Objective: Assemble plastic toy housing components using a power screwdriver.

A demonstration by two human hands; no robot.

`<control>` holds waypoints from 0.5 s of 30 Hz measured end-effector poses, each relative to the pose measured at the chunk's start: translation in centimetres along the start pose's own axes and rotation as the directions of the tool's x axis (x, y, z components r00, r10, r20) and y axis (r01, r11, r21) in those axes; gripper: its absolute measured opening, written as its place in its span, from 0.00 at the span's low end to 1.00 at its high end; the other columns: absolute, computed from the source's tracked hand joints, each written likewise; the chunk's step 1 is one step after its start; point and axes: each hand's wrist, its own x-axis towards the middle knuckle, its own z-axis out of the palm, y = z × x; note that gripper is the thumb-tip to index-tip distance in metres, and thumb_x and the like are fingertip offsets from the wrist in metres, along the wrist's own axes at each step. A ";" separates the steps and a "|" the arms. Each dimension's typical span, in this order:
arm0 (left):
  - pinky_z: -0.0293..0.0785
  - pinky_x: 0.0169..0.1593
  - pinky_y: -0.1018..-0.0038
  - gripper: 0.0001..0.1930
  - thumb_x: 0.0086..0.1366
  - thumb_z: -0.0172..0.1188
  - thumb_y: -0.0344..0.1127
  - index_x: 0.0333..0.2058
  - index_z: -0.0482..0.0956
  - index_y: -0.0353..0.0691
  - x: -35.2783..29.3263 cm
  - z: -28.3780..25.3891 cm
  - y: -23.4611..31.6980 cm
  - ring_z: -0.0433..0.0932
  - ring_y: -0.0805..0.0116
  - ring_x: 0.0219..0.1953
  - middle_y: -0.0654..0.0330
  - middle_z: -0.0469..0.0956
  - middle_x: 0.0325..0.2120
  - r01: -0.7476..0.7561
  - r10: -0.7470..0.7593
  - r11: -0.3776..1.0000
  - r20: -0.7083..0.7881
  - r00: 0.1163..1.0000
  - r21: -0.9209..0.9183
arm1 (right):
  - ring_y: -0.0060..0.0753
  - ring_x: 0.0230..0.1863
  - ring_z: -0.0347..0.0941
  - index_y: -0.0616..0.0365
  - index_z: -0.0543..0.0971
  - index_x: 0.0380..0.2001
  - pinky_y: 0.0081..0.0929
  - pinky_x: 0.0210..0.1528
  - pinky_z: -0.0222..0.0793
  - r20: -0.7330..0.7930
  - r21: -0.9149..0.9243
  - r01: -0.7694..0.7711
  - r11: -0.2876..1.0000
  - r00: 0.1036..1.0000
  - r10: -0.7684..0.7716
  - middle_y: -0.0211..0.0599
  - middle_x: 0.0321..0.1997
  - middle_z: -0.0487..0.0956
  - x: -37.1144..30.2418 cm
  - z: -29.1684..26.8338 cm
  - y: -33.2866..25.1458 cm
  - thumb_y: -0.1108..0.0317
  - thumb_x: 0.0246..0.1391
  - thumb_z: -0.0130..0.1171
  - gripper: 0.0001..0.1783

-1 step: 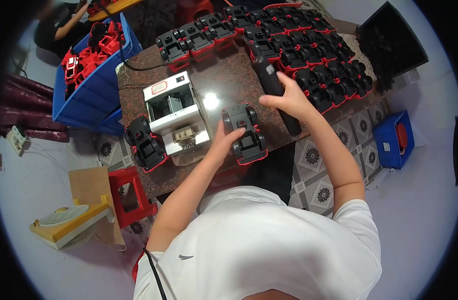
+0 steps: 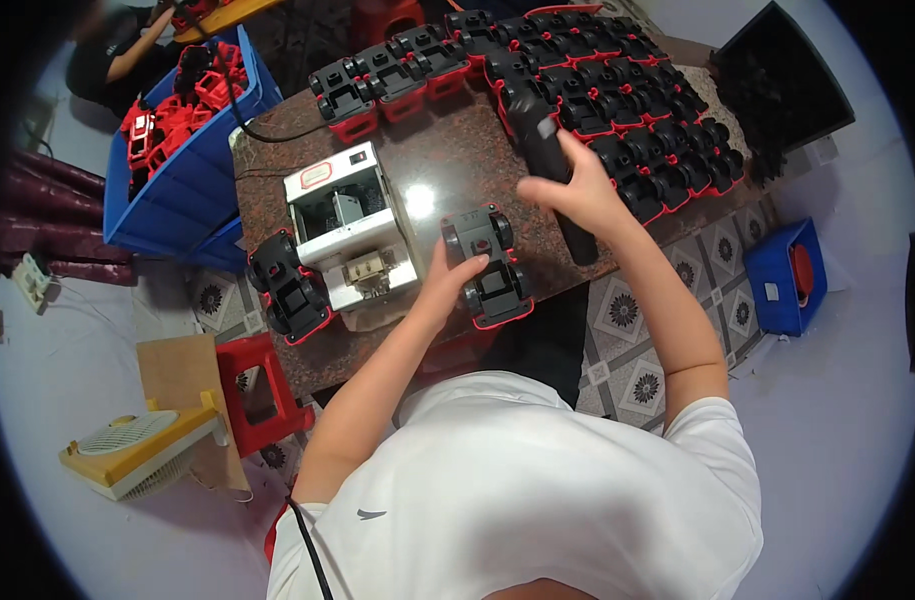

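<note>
In the middle of the table, my left hand (image 2: 447, 279) is closed on the left side of a black chassis with red edges, probably a toy car's underside (image 2: 489, 268), with the thumb on top. My right hand (image 2: 589, 198) is at a long black tool (image 2: 544, 150), perhaps an electric screwdriver. Its thumb crosses over the shaft and its forefinger lies along the right edge; the other fingers are hidden. To the left is a white machine with an open top (image 2: 345, 225). Another black toy chassis (image 2: 289, 288) sits beside it.
Rows of similar chassis (image 2: 617, 95) fill the table's far right. A dark bin with black parts (image 2: 782, 80) stands beyond. At left are a blue crate with red parts (image 2: 192, 150), a red stool (image 2: 262, 390) and a yellow fan (image 2: 147, 450). Another person (image 2: 112, 60) sits far left.
My right hand and the long black tool have shifted slightly away from me and to the right together. My left hand and the chassis stay in place.
</note>
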 end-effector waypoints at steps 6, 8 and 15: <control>0.63 0.57 0.68 0.34 0.56 0.61 0.35 0.59 0.55 0.38 0.4 -0.4 -0.1 0.68 0.64 0.53 0.55 0.68 0.50 0.031 -0.031 0.999 0.016 0.999 0.014 | 0.21 0.23 0.72 0.62 0.67 0.42 0.19 0.26 0.70 -0.364 0.136 0.639 0.758 0.743 -0.562 0.33 0.26 0.74 1.2 3.3 -4.1 0.75 0.50 0.61 0.18; 0.60 0.60 0.67 0.39 0.54 0.63 0.35 0.61 0.52 0.37 0.6 -0.3 0.0 0.67 0.62 0.55 0.54 0.68 0.51 0.052 -0.052 0.999 0.041 0.998 -0.010 | 0.20 0.24 0.72 0.62 0.65 0.45 0.18 0.27 0.70 -0.423 0.073 0.705 0.706 0.663 -0.618 0.32 0.27 0.75 2.3 4.4 -2.9 0.80 0.47 0.63 0.23; 0.66 0.55 0.69 0.32 0.57 0.59 0.36 0.58 0.56 0.40 0.6 -0.1 -0.1 0.69 0.66 0.51 0.57 0.68 0.49 -0.008 0.006 0.999 0.044 0.999 0.034 | 0.21 0.25 0.71 0.62 0.63 0.46 0.19 0.28 0.70 -0.431 0.043 0.731 0.681 0.629 -0.647 0.34 0.28 0.75 3.3 5.5 -0.2 0.82 0.47 0.60 0.23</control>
